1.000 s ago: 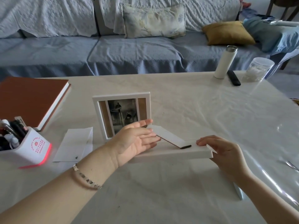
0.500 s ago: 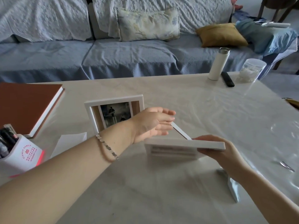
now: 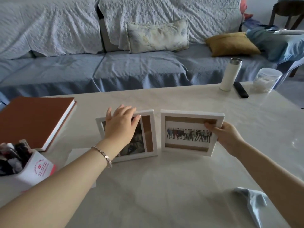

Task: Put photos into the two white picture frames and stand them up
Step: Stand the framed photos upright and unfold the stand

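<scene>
Standing upright side by side, the left frame and right frame are square, white-rimmed and brown-backed, with only a narrow gap between them. The left hand lies over the left frame's upper front, its fingers loosely spread and nearly straight, with the tips at the top rim; under them is a dark photo. The right hand grips the right frame's outer edge, thumb pressed on the front and the other fingers hidden behind; just left of the thumb is a photo of a row of people. Both frames rest on the pale, glossy counter. Left of the left fingers lies a brown hardcover book. Far beyond the right fingers stand a white cylindrical bottle and a clear jar.
</scene>
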A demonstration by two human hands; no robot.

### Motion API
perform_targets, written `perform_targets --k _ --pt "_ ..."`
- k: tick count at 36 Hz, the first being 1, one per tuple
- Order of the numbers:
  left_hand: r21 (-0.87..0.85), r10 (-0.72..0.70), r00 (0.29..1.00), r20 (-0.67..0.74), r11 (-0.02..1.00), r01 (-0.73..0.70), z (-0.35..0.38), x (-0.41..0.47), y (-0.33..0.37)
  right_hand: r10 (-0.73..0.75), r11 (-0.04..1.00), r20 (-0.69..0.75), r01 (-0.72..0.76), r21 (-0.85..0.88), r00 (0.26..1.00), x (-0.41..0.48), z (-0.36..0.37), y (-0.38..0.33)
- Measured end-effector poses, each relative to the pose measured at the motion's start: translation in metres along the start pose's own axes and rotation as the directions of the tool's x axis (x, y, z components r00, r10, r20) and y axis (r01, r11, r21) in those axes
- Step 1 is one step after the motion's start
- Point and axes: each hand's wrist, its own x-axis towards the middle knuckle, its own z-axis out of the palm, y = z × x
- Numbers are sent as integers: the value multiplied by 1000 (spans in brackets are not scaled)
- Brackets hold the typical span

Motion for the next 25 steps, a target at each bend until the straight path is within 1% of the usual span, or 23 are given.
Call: perform_targets --k 2,5,10,13,17,21,25 --pt "-41 -2 999 -34 999 0 4 4 -3 26 1000 20 -25 -8 999 6 7 2" --pt "-112 25 995 -91 993 -35 8 9 -8 52 998 26 -51 -29 998 15 12 2" --pt "-158 74 991 -114 983 -91 11 13 -16 89 990 107 -75 -122 990 27 9 -4" --pt "-179 58 989 -135 980 -81 13 15 -20 110 985 159 -85 -153 981 33 5 -6" --pt "-180 52 990 -132 981 -76 13 17 -20 136 982 209 -104 -156 968 41 2 -6" --pt "-171 76 994 -82 981 -89 12 18 -18 152 982 247 -119 -144 957 45 2 -7" --pt "-128 72 996 -50 989 -78 11 17 -16 155 981 240 -121 -150 958 45 2 -7"
